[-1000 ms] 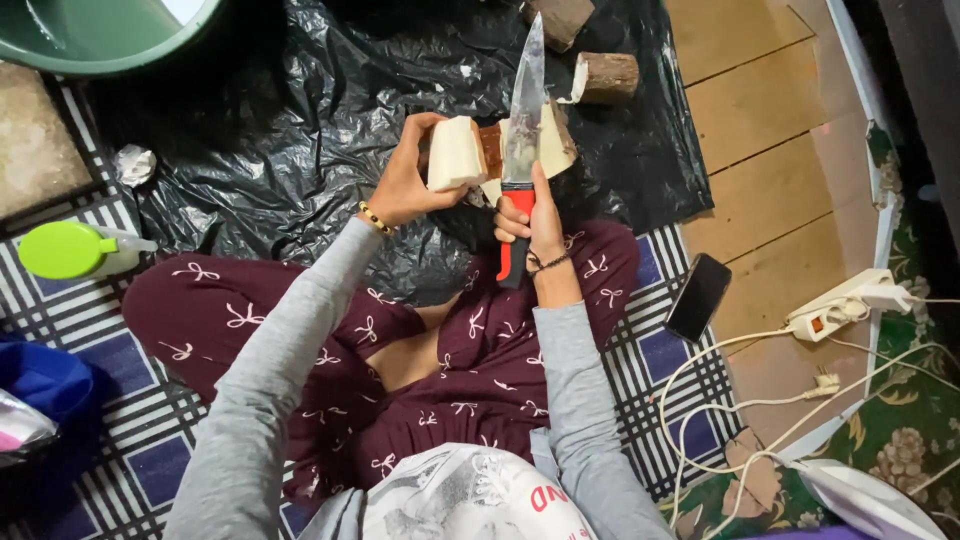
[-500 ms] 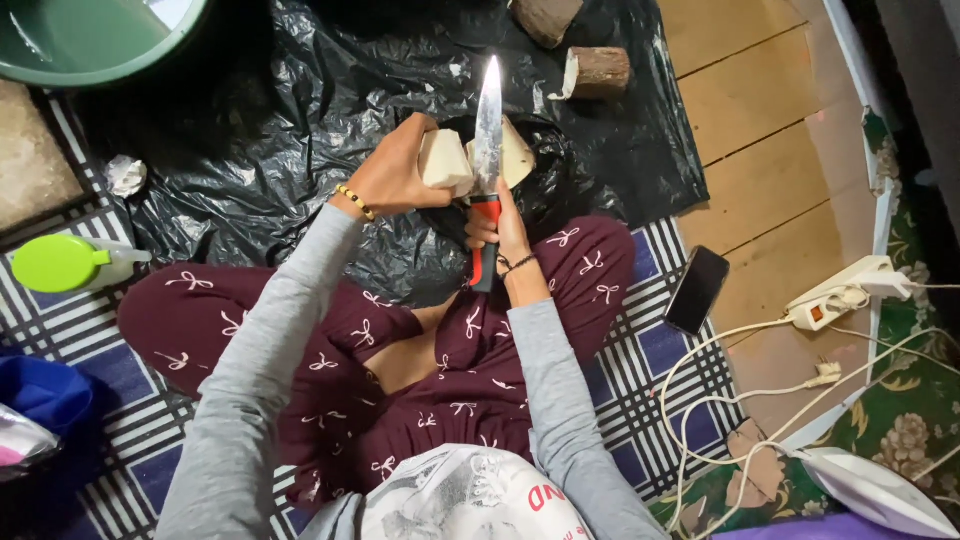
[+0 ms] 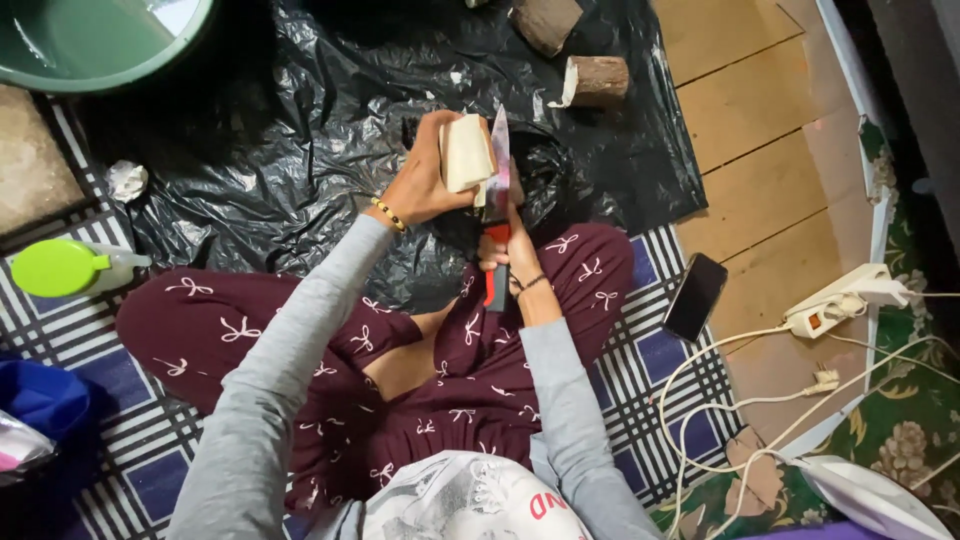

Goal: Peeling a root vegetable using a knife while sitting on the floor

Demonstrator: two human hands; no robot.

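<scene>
Head view: your left hand (image 3: pixel 425 185) is gripping a pale peeled root piece (image 3: pixel 466 152) above the black plastic sheet (image 3: pixel 300 120). Your right hand (image 3: pixel 508 258) is holding a red-handled knife (image 3: pixel 497 215), fingers closed round the handle, blade touching the piece.

Knife (image 3: pixel 498 190): shiny metal blade, smooth red plastic-looking handle; peeled root piece (image 3: pixel 466 152) is pale, matt and smooth, while the two far pieces (image 3: pixel 598 78) keep rough brown bark-like skin. Black sheet (image 3: pixel 300 130) is glossy crinkled plastic (strong highlights), the floorboards (image 3: pixel 750 150) on the right bare matt wood, the checked mat (image 3: pixel 660 370) woven.
</scene>
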